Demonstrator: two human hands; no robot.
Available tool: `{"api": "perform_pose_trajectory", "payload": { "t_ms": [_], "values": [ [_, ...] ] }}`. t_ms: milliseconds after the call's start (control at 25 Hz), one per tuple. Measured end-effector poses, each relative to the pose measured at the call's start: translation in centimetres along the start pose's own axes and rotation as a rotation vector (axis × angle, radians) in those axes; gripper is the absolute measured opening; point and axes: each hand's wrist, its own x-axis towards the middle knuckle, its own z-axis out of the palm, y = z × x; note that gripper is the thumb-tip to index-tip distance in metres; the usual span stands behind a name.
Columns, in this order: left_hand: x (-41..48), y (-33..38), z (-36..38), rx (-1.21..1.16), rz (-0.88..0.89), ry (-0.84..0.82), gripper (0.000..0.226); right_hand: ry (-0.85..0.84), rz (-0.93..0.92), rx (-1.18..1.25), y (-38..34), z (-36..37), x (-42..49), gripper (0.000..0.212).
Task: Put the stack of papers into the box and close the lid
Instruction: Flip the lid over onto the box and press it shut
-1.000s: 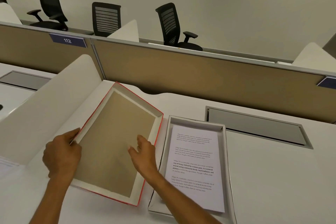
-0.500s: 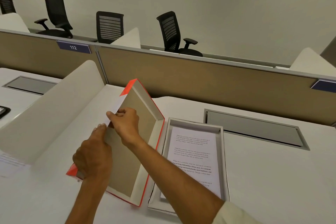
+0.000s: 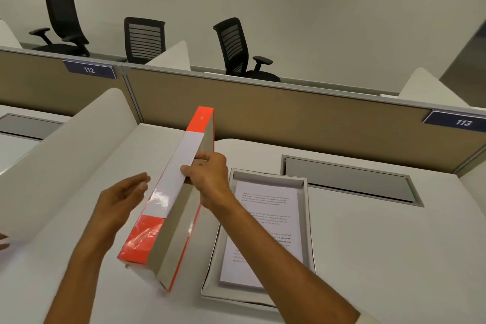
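The orange and white lid (image 3: 168,200) stands nearly on edge on the white desk, its brown cardboard inside facing right. My right hand (image 3: 207,179) grips its raised long rim near the middle. My left hand (image 3: 118,200) hovers just left of the lid with fingers apart, not touching it. To the right lies the open white box (image 3: 307,221) with the stack of printed papers (image 3: 271,208) flat inside it. My right forearm crosses over the lower part of the papers.
A curved white side divider (image 3: 65,152) rises at the left. A tan partition (image 3: 289,123) closes off the back of the desk. A grey cable hatch (image 3: 349,181) is set into the desk beyond the box. Office chairs stand behind the partition.
The lid has been tipped from lying flat, inside up, to almost vertical. My right hand moved to its upper rim, and my left hand let go and drew away to the left.
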Motion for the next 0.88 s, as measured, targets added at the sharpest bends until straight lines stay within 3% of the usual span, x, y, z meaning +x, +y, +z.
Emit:
{"api": "perform_pose_trajectory", "payload": {
  "t_ms": [120, 240, 320, 440, 520, 600, 720, 880],
  "values": [
    [1.9, -4.3, 2.9, 0.004, -0.112, -0.028, 0.025, -0.045, 0.072, 0.087, -1.8, -2.5, -1.3, 0.031],
    [2.7, -7.8, 5.1, -0.203, -0.398, -0.250, 0.058, -0.093, 0.092, 0.176, -3.3, -5.6, -2.7, 0.039],
    [2.6, -9.2, 6.2, -0.367, -0.507, -0.345, 0.066, -0.088, 0.081, 0.200, -3.5, -8.5, -3.2, 0.038],
    [2.4, -9.4, 7.7, -0.397, -0.457, -0.316, 0.056, -0.008, 0.053, 0.152, -2.7, -13.7, -3.8, 0.037],
    [1.9, -8.6, 8.5, -0.342, -0.358, -0.288, 0.051, 0.084, 0.027, -0.011, -1.4, -17.0, -4.2, 0.033],
    [1.4, -7.6, 9.6, -0.224, -0.198, -0.295, 0.049, 0.169, 0.019, -0.242, 0.7, -19.4, -4.8, 0.045],
    [0.9, -6.5, 12.1, 0.018, -0.034, -0.285, 0.058, 0.242, 0.003, -0.513, 5.2, -21.7, -5.1, 0.056],
    [0.5, -6.7, 14.5, 0.218, 0.029, -0.280, 0.069, 0.341, 0.068, -0.691, 10.8, -23.9, -4.6, 0.058]
  ]
}}
